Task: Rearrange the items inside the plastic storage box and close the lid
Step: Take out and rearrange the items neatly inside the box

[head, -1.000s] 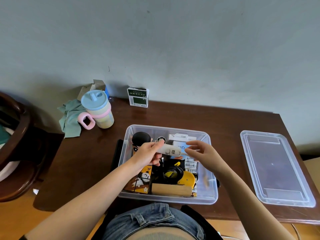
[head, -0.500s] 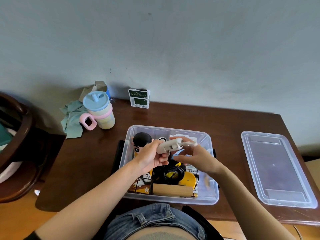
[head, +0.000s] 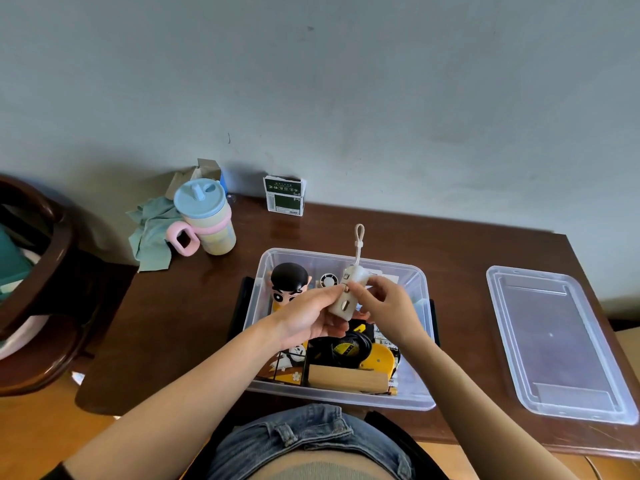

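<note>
A clear plastic storage box (head: 424, 348) stands open on the dark wooden table, in front of me. Above it my left hand (head: 308, 315) and my right hand (head: 388, 303) both grip a small white device (head: 346, 294) with a looped cord pointing up. Inside the box lie a cartoon figure with black hair (head: 289, 282), a small round fan (head: 329, 281), a yellow tape measure (head: 375, 358), a coiled black cable (head: 348, 348) and a wooden block (head: 348, 378). The clear lid (head: 554, 341) lies flat to the right of the box.
A pastel cup with a blue lid and pink handle (head: 206, 220) stands at the back left beside a green cloth (head: 150, 233). A small green and white carton (head: 284, 199) stands against the wall. A dark wooden chair (head: 38, 289) is at the far left.
The white device has turned from lying sideways to nearly upright, cord end up, and was lifted a little. Both hands have stayed on it above the box.
</note>
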`<action>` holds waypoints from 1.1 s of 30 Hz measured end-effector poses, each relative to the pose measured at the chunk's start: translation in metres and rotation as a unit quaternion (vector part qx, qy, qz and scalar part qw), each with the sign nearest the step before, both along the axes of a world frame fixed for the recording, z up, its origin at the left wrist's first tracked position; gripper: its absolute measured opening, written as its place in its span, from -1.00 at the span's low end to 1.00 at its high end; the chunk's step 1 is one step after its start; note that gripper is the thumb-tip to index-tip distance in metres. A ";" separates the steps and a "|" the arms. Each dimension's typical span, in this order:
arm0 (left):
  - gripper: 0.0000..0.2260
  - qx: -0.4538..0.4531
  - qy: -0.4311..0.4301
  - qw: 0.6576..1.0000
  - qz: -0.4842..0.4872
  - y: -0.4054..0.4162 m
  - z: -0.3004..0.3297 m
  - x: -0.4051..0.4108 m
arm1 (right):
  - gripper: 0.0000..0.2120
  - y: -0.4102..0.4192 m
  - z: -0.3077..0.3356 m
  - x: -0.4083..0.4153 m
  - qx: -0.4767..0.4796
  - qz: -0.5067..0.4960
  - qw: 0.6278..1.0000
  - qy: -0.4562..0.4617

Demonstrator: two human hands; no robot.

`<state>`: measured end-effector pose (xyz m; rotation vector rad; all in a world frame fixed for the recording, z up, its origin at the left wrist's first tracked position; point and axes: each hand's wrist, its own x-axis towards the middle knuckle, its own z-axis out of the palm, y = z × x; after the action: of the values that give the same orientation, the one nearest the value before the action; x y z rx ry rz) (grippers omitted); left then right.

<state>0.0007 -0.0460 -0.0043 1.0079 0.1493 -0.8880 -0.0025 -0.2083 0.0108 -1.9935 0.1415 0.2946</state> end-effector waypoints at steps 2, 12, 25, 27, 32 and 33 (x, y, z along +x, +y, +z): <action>-0.74 -0.022 0.001 0.999 0.041 -0.002 -0.003 -0.002 | -0.76 0.007 -0.003 -0.004 -0.026 0.020 0.999 0.012; -0.76 0.299 -0.255 0.919 0.024 0.006 -0.017 -0.009 | -0.85 0.011 0.002 0.013 -0.129 0.053 0.988 -0.060; -0.29 0.554 -0.380 0.619 -0.406 0.007 -0.038 0.006 | -0.76 0.019 -0.007 0.039 -0.311 0.251 0.910 -0.111; -0.24 0.549 -0.377 0.609 -0.431 0.002 -0.039 0.014 | -0.75 0.020 -0.010 0.039 -0.315 0.254 0.909 -0.101; -0.17 0.563 -0.340 0.583 -0.478 -0.005 -0.045 0.021 | -0.82 0.025 -0.015 0.044 -0.328 0.258 0.903 -0.101; -0.18 0.563 -0.337 0.587 -0.474 -0.006 -0.046 0.021 | -0.82 0.025 -0.015 0.045 -0.337 0.260 0.899 -0.101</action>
<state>0.0220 -0.0524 -0.0498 2.7381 -0.6560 -1.2839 0.0425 -0.1831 -0.0047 -2.7222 -0.5002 0.4123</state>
